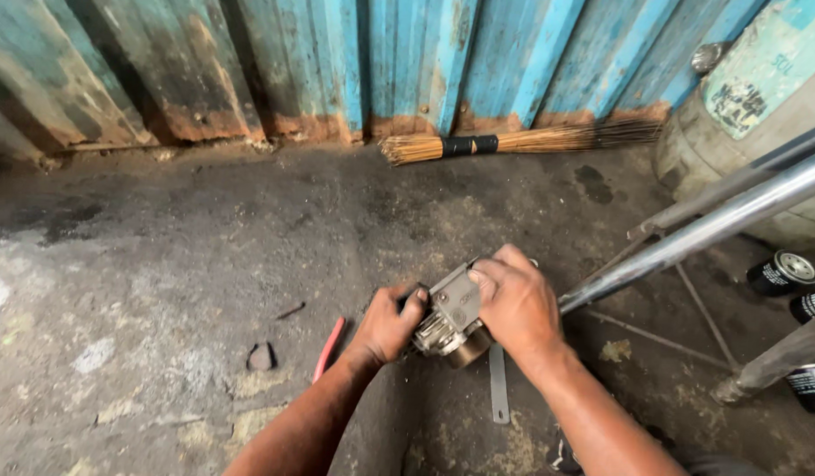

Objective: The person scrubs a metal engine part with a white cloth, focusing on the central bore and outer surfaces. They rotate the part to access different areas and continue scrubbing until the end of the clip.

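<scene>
Grey finned metal engine part (451, 319) sits low in the centre of the frame on the concrete floor (160, 264), gripped by the left hand (388, 324) and right hand (516, 304) with fingers curled tight, and greasy metal could slip from them.

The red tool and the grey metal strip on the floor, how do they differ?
The red tool is slim, rod-like and lies slanted beside the left hand; the grey metal strip is flat, wider and lies nearly straight below the right hand. Both rest untouched on the concrete floor.
</scene>
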